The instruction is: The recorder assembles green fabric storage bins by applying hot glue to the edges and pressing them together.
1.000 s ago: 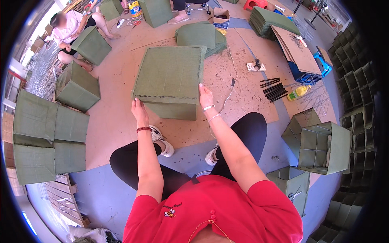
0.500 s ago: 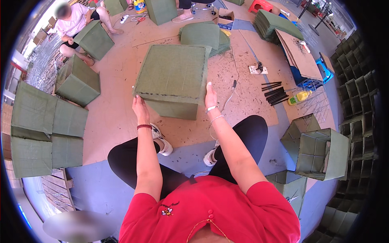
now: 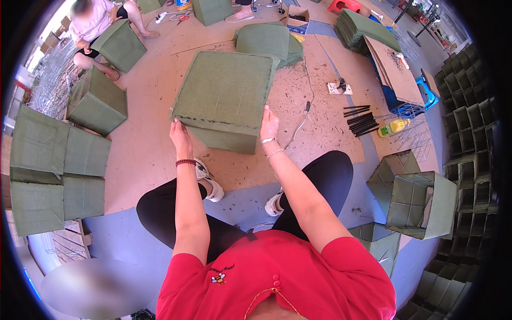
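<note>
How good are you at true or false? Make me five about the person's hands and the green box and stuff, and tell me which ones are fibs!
1. The left hand and right hand are at opposite sides of the green box. True.
2. The person's shirt is blue. False: it is red.
3. The dark red bracelet is on the left wrist. True.
4. The black sticks lie to the left of the green box. False: they lie to its right.
5. The green box is round like a ball. False: it has flat sides and corners.
</note>
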Available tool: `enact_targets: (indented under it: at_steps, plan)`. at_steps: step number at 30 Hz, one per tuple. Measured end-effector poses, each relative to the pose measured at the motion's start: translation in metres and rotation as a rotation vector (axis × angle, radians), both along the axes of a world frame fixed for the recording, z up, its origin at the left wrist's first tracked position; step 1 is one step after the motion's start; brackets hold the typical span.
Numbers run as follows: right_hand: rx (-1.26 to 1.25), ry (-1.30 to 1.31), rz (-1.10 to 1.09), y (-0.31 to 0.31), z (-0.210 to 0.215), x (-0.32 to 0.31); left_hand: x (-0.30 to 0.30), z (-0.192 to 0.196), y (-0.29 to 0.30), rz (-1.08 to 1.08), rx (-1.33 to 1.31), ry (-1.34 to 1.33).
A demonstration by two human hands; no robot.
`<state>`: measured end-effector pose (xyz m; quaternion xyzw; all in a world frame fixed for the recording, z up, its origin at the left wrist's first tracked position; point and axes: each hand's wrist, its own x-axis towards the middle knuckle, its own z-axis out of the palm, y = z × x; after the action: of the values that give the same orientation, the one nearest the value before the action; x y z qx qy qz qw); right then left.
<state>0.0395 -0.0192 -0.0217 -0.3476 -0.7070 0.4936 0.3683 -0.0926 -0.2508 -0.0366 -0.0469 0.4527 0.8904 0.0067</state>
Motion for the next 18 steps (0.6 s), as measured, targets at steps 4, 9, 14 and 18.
enact_targets:
  at_steps: [4,9,14,18]
  plan:
    - [0.137,-0.023,-0.053,-0.011,0.003,-0.003,-0.014,0.010,-0.002,-0.051,0.005,-0.006]
    - [-0.071,0.151,0.002,-0.002,-0.006,0.000,0.064,0.000,0.021,0.200,-0.290,-0.234]
    - [-0.576,0.372,0.162,0.003,0.003,0.016,0.201,0.042,0.089,-0.439,-0.428,-0.051]
    - [-0.838,0.129,0.218,0.058,-0.004,0.022,0.197,0.075,0.109,-0.026,-1.116,0.676]
